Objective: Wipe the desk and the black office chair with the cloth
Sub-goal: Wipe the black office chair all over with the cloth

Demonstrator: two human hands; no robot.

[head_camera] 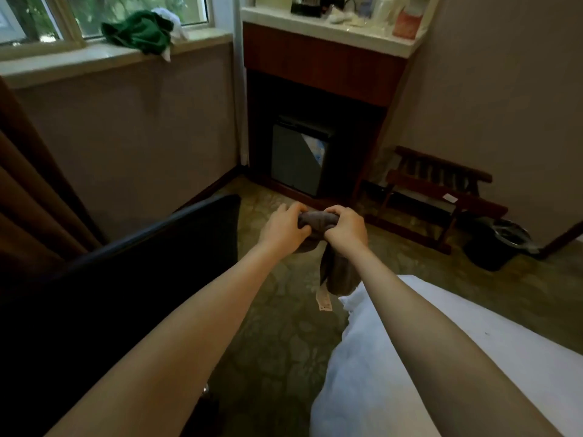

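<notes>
I grip the cloth (317, 220) bunched between my left hand (284, 230) and right hand (345, 228), fingers curled tight. The chair (132, 272) sits beside me, apparently unwiped; no tabletop for wiping shows.

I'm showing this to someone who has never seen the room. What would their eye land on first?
First, two bare arms reach to mid-frame, where the left hand and right hand grip a bunched grey cloth, its tail hanging below the right hand. Next comes the black office chair filling the lower left. Crumpled green fabric lies on the window sill at top left.
</notes>
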